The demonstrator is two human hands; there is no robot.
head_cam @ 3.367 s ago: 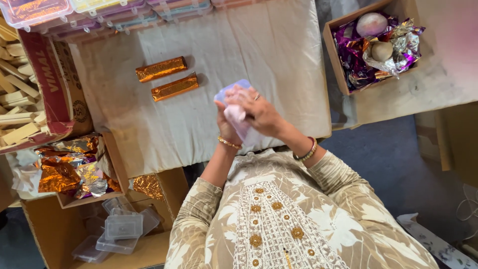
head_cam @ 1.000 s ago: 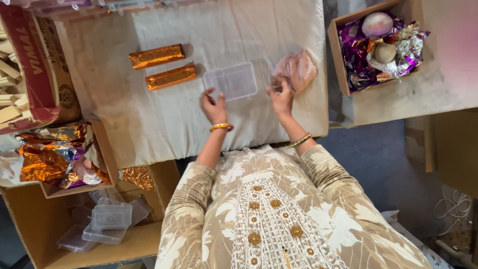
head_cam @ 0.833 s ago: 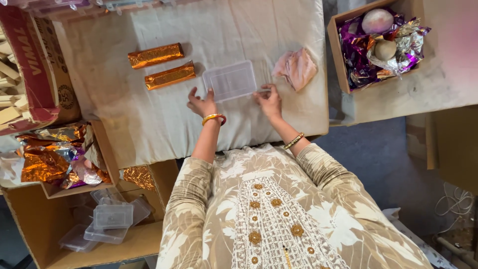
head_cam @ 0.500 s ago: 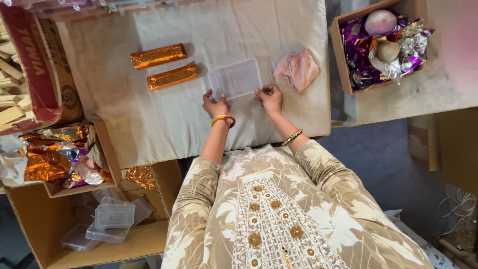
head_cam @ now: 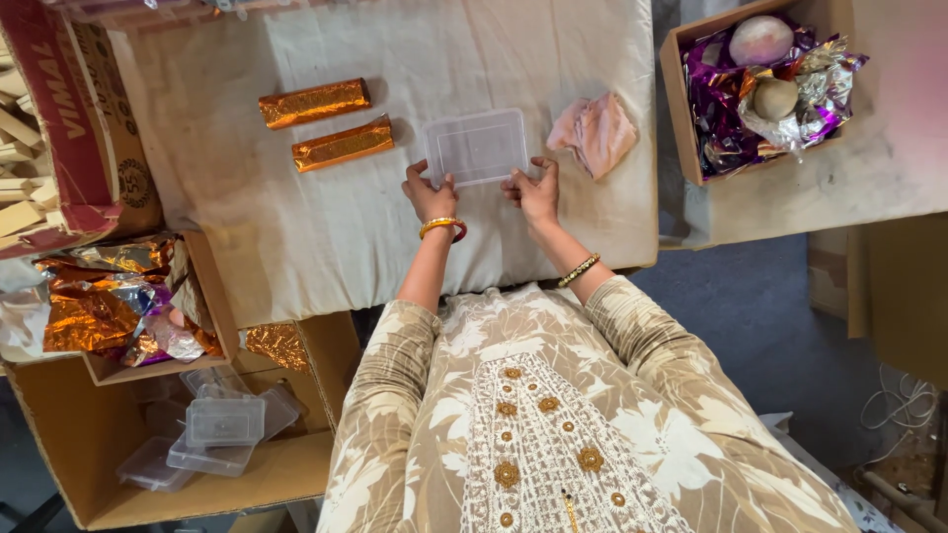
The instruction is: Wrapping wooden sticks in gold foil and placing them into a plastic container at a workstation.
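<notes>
Both hands are apart: the left hand [head_cam: 432, 195] and right hand [head_cam: 533, 190] pinch the near corners of the clear plastic box [head_cam: 476, 146], flat mid-worktop [head_cam: 296, 237]. Two gold-wrapped bars [head_cam: 329, 123] lie at nine o'clock, a pink cloth [head_cam: 595, 131] at three

Clear, smooth plastic box [head_cam: 476, 146], faintly glossy, on a worktop [head_cam: 296, 237] under matt, creased off-white cloth. Two bars [head_cam: 329, 123] in shiny, crinkled orange-gold foil. Soft, matt pink rag [head_cam: 595, 132]. Rough brown cardboard carton [head_cam: 686, 99] with glossy purple and silver foil. Metal bangle, gold-coloured. More clear plastic boxes [head_cam: 222, 429] in another matt cardboard carton [head_cam: 59, 444].
</notes>
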